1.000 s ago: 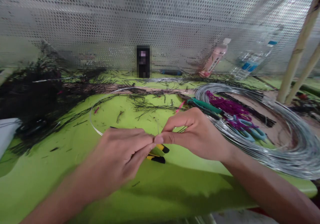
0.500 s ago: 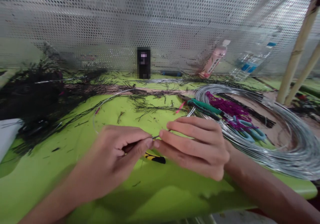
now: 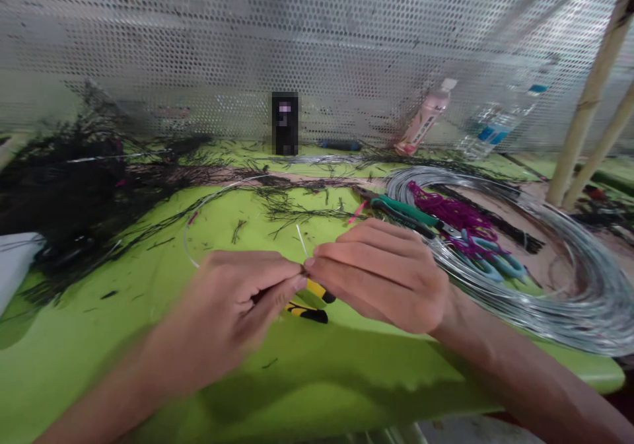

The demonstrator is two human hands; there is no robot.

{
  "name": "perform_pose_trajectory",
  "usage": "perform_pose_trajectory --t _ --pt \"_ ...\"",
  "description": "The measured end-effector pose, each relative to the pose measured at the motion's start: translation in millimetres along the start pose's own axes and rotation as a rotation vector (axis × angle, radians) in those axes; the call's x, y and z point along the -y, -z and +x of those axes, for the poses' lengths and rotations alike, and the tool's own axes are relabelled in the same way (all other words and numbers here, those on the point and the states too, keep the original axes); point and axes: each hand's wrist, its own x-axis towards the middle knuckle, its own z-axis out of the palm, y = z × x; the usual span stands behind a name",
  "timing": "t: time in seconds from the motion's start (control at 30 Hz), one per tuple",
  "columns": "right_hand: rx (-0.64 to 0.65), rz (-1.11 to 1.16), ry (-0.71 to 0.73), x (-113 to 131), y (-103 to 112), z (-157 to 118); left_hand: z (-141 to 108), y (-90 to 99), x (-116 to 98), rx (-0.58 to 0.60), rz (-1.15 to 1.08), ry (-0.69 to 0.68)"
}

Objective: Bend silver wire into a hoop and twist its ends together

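thin wire (image 3: 301,239) is pinched tight by left hand (image 3: 242,298) and right hand (image 3: 381,275) over the counter (image 3: 396,371), end poked up near 12 o'clock; a big wire coil (image 3: 569,312) is parked over at 3 o'clock.

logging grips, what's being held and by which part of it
The left hand and right hand seem to pinch thin, silvery metal wire near its raised end; the exact spot is hidden.

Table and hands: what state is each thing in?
Left hand, pinched closed
Right hand, pinched closed
Thin strand, held
Wire, coiled
Purple string, loosely bunched
Green pliers, lying down
Yellow-handled tool, handles apart
Scissors, lying down, blades unclear
Pink bottle, capped
Clear bottle, capped
Table, littered
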Motion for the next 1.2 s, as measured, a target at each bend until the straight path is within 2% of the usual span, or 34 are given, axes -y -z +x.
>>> perform_pose_trajectory --t 0.17,0.37,0.47,0.53,0.6,0.67,0.73,0.8,0.97,1.2 --pt "0.161 0.048 -0.130 1.9 4.7 6.6 -0.2 -2.0 0.3 -0.049 0.014 -0.036" --pt "0.276 0.182 -0.299 1.8 7.2 9.0 -1.0 -2.6 2.7 -0.095 0.050 -0.089" --pt "0.394 0.328 -0.404 -1.9 9.1 8.8 -0.7 -3.5 1.9 -0.078 0.035 -0.080" --pt "0.441 0.409 -0.361 -5.1 10.0 8.0 -0.7 -1.7 -0.1 -0.022 0.023 -0.045" --pt "0.392 0.404 -0.226 -7.6 9.7 7.0 -1.0 2.8 -2.4 0.065 -0.005 0.034" --pt "0.271 0.313 -0.101 -8.4 8.6 6.3 -1.2 8.6 -3.8 0.137 -0.060 0.119" --pt "0.152 0.209 -0.033 -7.8 7.4 6.0 -1.2 13.2 -4.0 0.163 -0.124 0.165" --pt "0.091 0.157 0.018 -7.2 6.7 5.6 -0.7 15.2 -3.6 0.167 -0.159 0.169" --pt "0.012 0.094 0.114 -9.8 5.0 3.5 1.5 13.8 -4.0 0.189 -0.191 0.179" --pt "-0.057 0.118 0.091 -11.3 -3.6 -1.7 1.1 10.7 -4.1 0.159 -0.154 0.132"
